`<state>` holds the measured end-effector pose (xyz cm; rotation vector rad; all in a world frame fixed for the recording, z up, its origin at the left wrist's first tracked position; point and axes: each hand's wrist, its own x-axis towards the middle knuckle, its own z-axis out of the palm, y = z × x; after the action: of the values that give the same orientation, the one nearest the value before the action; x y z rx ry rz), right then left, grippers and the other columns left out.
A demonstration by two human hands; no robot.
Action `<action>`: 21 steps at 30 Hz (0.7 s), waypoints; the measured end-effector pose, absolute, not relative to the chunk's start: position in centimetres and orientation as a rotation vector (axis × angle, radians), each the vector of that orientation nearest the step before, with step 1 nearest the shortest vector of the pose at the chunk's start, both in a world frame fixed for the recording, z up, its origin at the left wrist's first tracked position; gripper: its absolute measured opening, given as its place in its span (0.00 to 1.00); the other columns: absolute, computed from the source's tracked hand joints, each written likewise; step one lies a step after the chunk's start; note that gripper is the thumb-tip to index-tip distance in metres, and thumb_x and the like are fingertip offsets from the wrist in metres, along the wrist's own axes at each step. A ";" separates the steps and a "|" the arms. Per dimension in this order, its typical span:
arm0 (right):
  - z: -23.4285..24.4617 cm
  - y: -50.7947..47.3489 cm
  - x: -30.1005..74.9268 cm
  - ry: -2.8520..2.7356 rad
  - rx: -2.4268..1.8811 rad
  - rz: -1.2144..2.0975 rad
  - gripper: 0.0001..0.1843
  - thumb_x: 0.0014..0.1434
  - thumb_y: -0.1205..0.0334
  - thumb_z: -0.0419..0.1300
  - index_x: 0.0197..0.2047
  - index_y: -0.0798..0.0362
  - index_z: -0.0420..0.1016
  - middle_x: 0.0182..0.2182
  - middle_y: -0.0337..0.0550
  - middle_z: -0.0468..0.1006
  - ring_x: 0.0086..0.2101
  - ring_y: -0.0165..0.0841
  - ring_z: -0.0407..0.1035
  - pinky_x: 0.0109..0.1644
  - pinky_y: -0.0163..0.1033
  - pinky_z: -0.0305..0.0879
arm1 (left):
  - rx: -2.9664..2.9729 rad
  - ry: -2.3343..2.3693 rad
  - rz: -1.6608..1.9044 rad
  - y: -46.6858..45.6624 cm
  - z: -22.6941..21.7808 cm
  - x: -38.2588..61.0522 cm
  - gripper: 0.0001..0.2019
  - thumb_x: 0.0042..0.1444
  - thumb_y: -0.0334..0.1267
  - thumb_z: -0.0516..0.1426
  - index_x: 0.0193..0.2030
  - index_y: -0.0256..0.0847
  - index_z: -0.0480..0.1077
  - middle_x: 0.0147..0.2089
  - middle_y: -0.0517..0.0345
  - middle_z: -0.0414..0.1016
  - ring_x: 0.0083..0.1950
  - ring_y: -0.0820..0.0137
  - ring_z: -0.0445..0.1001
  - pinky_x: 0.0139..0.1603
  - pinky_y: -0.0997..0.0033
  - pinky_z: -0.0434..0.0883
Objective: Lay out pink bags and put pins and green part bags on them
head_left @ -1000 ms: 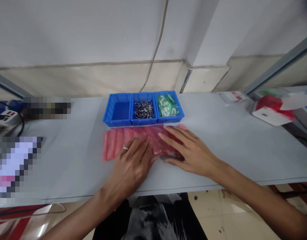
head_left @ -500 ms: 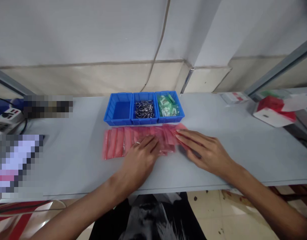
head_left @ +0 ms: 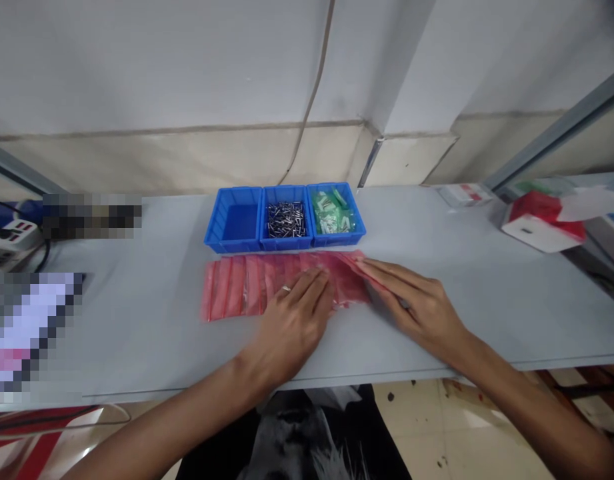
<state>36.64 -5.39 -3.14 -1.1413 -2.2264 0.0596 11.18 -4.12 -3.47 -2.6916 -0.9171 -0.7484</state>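
A fanned row of pink plastic bags (head_left: pixel 247 287) lies on the grey table (head_left: pixel 147 333) just in front of three joined blue bins. My left hand (head_left: pixel 294 320), with a ring, rests flat on the middle of the row, fingers stretched out. At the row's right end my right hand (head_left: pixel 419 303) lies flat, fingertips on the last bags. The left bin (head_left: pixel 234 223) is empty. Small metal parts fill the middle bin (head_left: pixel 285 220), and the right bin (head_left: pixel 334 213) holds green and white pieces.
A white power strip with a cable (head_left: pixel 9 240) sits at the far left. Red and white boxes (head_left: pixel 541 220) lie at the right, beside a slanted metal rail (head_left: pixel 551 137). The table's front edge runs just under my wrists.
Both hands slid to the right along the pink bags, spreading the row out. The right hand moved from the middle of the pile to its right end.
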 end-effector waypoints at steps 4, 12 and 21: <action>-3.4 -5.3 35.8 -2.237 -1.167 -0.171 0.24 0.68 0.73 0.61 0.66 0.55 0.73 0.60 0.49 0.79 0.57 0.38 0.76 0.61 0.46 0.78 | -2.763 -0.845 -0.587 -4.1 -3.2 11.6 0.13 0.69 0.29 0.55 0.57 0.29 0.74 0.57 0.43 0.80 0.60 0.57 0.78 0.63 0.53 0.77; -3.3 -5.1 35.8 -2.420 -1.179 -0.213 0.24 0.68 0.55 0.64 0.63 0.57 0.76 0.60 0.55 0.78 0.57 0.48 0.75 0.58 0.57 0.79 | -2.687 -0.901 -0.641 -4.4 -3.3 12.2 0.16 0.68 0.35 0.59 0.57 0.25 0.73 0.54 0.40 0.80 0.58 0.54 0.78 0.59 0.54 0.78; -3.3 -6.2 38.9 -2.256 -1.146 -0.059 0.19 0.66 0.67 0.66 0.60 0.51 0.79 0.56 0.47 0.82 0.55 0.39 0.79 0.62 0.48 0.78 | -2.673 -0.686 -0.602 -3.2 -3.9 13.3 0.13 0.68 0.30 0.56 0.54 0.25 0.75 0.56 0.39 0.80 0.60 0.57 0.79 0.63 0.58 0.76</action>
<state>38.87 -6.25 -3.33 -1.1462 -2.2562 -0.0589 13.33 -3.16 -3.87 -2.6728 -0.6858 -0.6020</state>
